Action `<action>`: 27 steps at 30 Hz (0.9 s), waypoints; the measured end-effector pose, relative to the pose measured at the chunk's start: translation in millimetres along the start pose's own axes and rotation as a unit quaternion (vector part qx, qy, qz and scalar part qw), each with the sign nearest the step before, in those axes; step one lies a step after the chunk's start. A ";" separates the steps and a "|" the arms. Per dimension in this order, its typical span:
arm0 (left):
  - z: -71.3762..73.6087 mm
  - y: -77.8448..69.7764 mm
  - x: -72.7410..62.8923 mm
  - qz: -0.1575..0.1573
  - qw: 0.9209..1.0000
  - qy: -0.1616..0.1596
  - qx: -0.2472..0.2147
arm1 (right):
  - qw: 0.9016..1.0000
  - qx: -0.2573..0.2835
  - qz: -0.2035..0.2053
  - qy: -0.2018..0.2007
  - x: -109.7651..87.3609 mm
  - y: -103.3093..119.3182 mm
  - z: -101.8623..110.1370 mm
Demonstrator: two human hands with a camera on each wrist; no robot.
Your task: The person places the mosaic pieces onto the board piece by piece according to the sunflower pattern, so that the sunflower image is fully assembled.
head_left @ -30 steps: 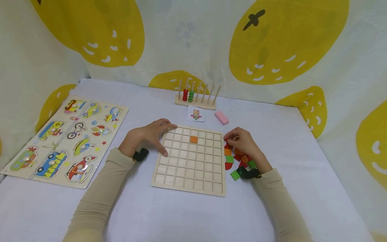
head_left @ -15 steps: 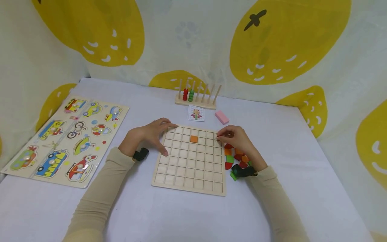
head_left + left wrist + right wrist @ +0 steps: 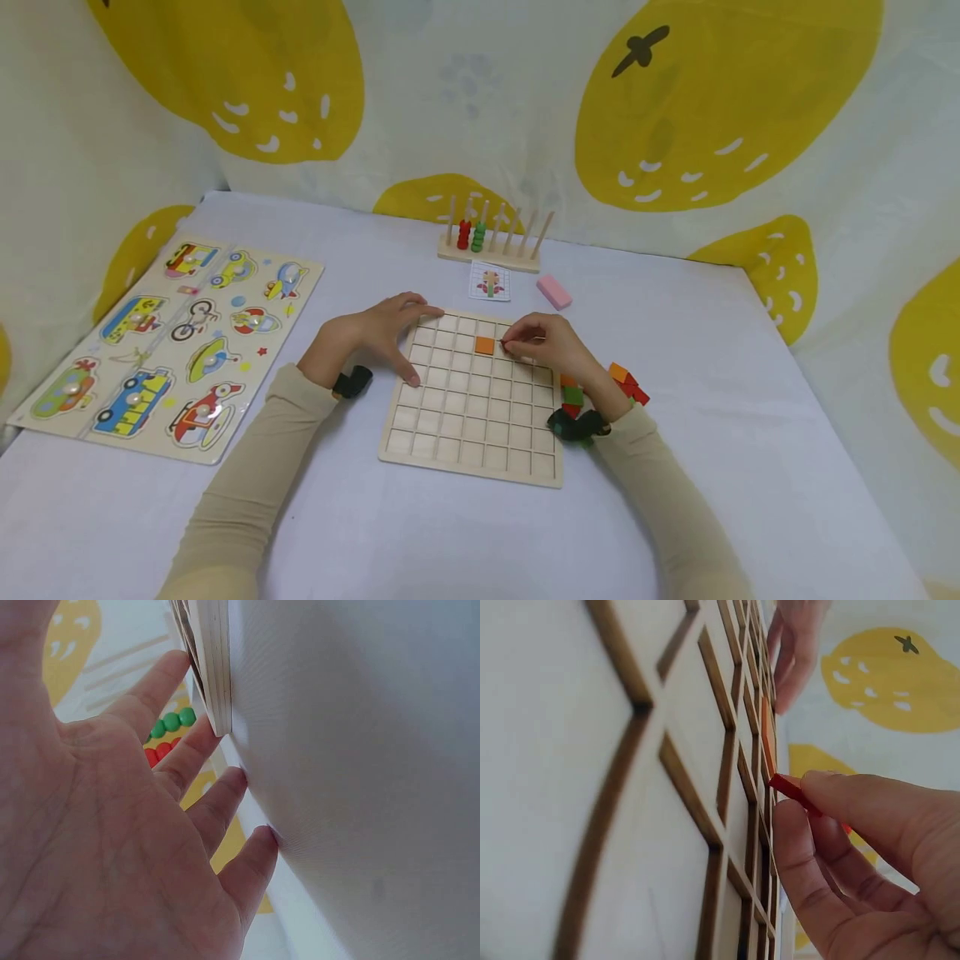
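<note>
A wooden grid board [image 3: 476, 429] lies flat on the white cloth, with one orange square tile [image 3: 484, 345] set in a cell near its far side. My left hand [image 3: 378, 332] rests against the board's left edge and far corner, fingers spread; in the left wrist view its fingertips [image 3: 232, 776] touch the board's side and the cloth. Over the grid, just right of the orange tile, my right hand [image 3: 553, 343] pinches a small red tile [image 3: 793, 790] between thumb and fingers. The right wrist view shows that tile tilted close to the grid; its full shape is hidden.
Loose orange, red and green pieces [image 3: 618, 372] lie right of the board, partly behind the right wrist. Beyond it are a patterned card [image 3: 490, 282], a pink block [image 3: 554, 292] and a peg rack [image 3: 489, 254] with red and green beads. A vehicle puzzle [image 3: 161, 333] lies left.
My right hand has moved left from the loose pieces, across the board's right edge, to beside the orange tile, carrying the red tile. The left hand has stayed in place.
</note>
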State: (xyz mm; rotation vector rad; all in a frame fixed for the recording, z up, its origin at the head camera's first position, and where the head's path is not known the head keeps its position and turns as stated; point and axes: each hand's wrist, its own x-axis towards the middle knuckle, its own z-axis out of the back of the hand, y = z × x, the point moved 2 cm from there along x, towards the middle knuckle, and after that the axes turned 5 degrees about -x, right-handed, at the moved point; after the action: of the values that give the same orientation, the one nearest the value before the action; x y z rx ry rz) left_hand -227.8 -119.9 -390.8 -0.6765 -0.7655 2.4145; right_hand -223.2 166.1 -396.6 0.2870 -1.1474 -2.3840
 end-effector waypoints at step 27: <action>0.2 1.3 0.9 -0.001 1.000 -0.001 0.017 | 0.993 -0.102 -0.016 0.058 0.9 13.7 -7.1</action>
State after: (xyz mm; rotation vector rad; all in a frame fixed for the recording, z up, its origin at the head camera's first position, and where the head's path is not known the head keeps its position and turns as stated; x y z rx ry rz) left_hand -229.0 -120.3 -391.7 -0.6598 -0.7226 2.4213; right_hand -216.7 153.4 -390.4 0.3715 -0.8452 -2.4543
